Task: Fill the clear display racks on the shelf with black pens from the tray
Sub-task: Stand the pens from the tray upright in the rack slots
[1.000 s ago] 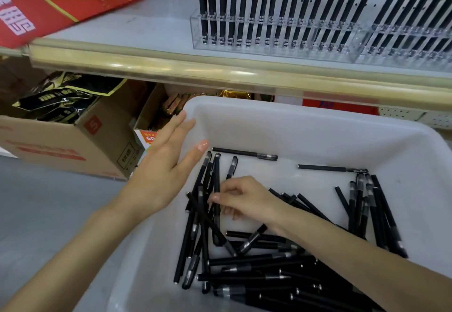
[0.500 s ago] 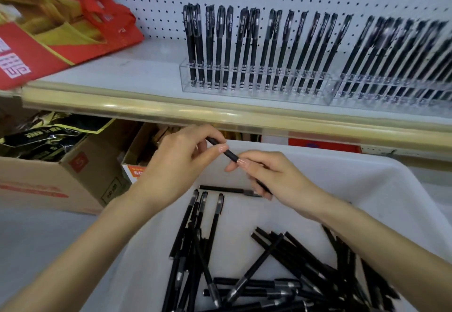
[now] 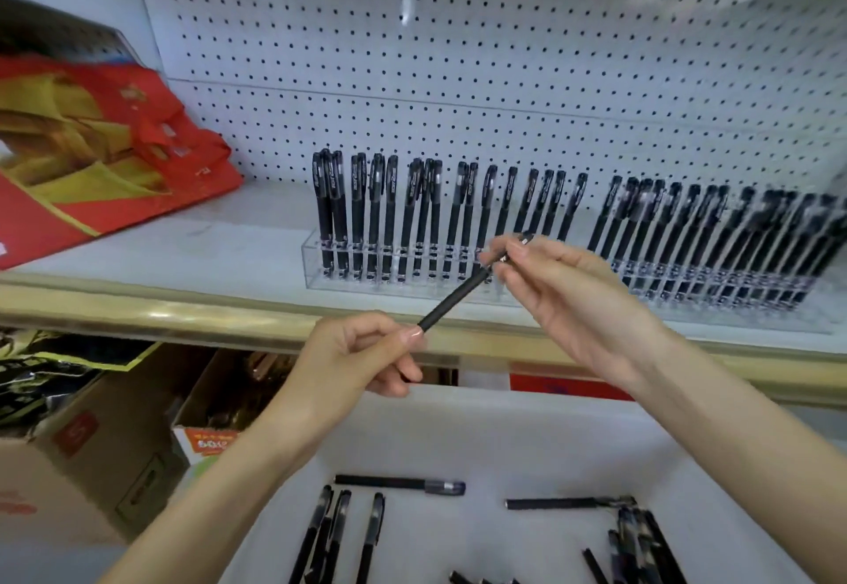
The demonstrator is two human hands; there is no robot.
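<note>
There, a single black pen [image 3: 458, 297] was held aslant in the air between both hands, in front of the shelf's front edge and above the tray's far wall. The left hand [image 3: 362, 361] pinched its lower end between the thumb and curled fingers. The right hand [image 3: 573, 294] pinched its upper end at the fingertips, just before the left clear rack [image 3: 316, 276].

That rack sat on the white shelf [image 3: 206, 253] near the middle of its front edge. It carried standing pens [image 3: 357, 207], and its right end was hidden behind the right hand. A second rack [image 3: 733, 308] ran on toward the shelf's right end, packed with leaning pens that were too blurred to count.

Below, the white tray [image 3: 527, 432] held loose pens [image 3: 398, 485], two lying crosswise near its far wall and others pointing toward its near edge.

A red bag [image 3: 114, 162] lay at the shelf's left end against the pegboard [image 3: 458, 56]. A cardboard box [image 3: 68, 469] stood under the shelf, left of the tray.
</note>
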